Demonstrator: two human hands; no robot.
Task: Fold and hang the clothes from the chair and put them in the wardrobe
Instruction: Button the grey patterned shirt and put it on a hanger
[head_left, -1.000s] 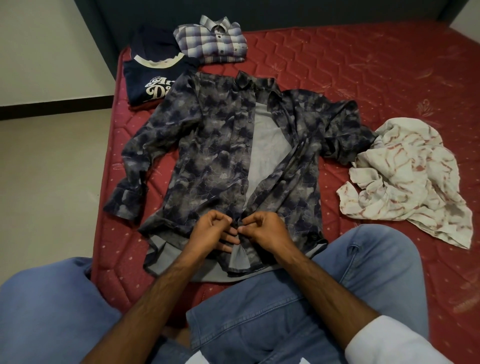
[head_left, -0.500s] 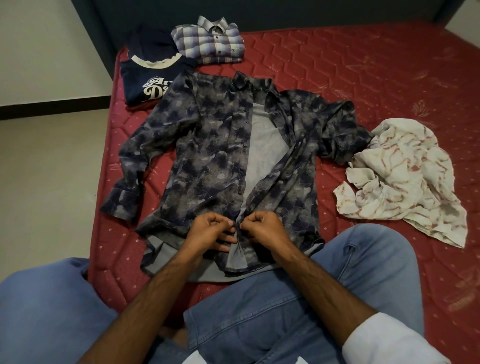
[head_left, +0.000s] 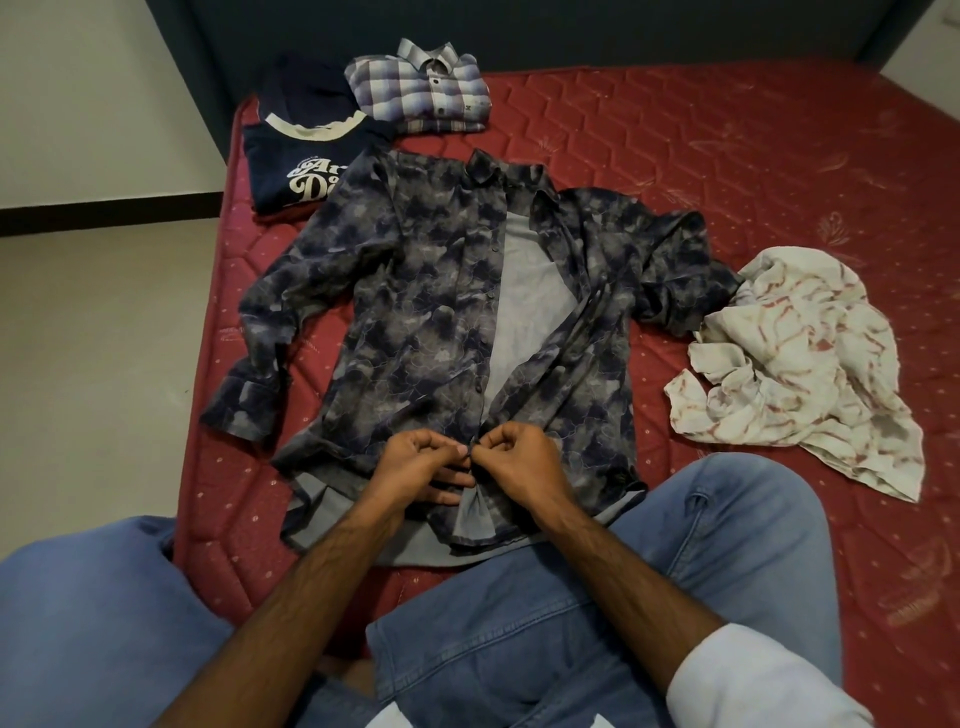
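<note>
Clothes are the concern of this job, and the head view shows four of them on a red quilted mattress (head_left: 727, 156). A dark blue-grey cloud-patterned long-sleeved shirt (head_left: 415, 322) lies spread face up in the middle of the mattress, collar away from the person, its front open above and showing the plain grey lining. At its lower placket both hands meet: the left hand (head_left: 415, 467) and the right hand (head_left: 519, 462) each have fingers curled and pinch an edge of the placket, thumbs nearly touching, apparently working a low button; whether the button is through cannot be told. Beyond the collar sit a folded navy T-shirt with a white neckband and white lettering (head_left: 301, 161) and a folded purple-and-white checked shirt (head_left: 421, 93), side by side; these look finished as far as folding goes. To the right, just beside the spread shirt's sleeve, a crumpled cream cloth with reddish streaks (head_left: 795, 364) waits untouched. No chair, hangers or wardrobe are in view, so hanging and putting away seem entirely still to do.
</note>
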